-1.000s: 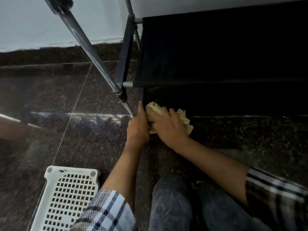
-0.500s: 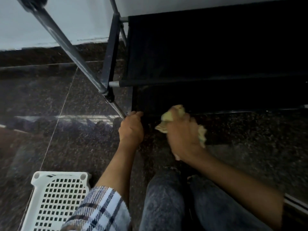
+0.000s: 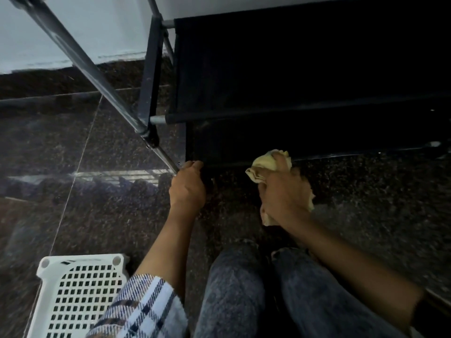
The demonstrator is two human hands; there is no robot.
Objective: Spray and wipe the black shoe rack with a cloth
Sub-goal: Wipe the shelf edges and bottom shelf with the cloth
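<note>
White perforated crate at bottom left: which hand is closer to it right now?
Left. The left hand grips the rack's corner post, up and right of the white crate. The right hand, holding the yellow cloth, is farther right.

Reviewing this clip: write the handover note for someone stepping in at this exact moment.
Left hand: grips the lower front corner of the black shoe rack, steadying it.
Right hand: holds the bunched yellow cloth against the front edge of the bottom shelf.
Other things: a white perforated basket sits on the floor at near left. No spray bottle in view.
Done: cannot tell how much is wiped; the shelves are too dark to judge.
Left: probably carry on rightward along the bottom edge, then the remaining shelves and poles.
</note>
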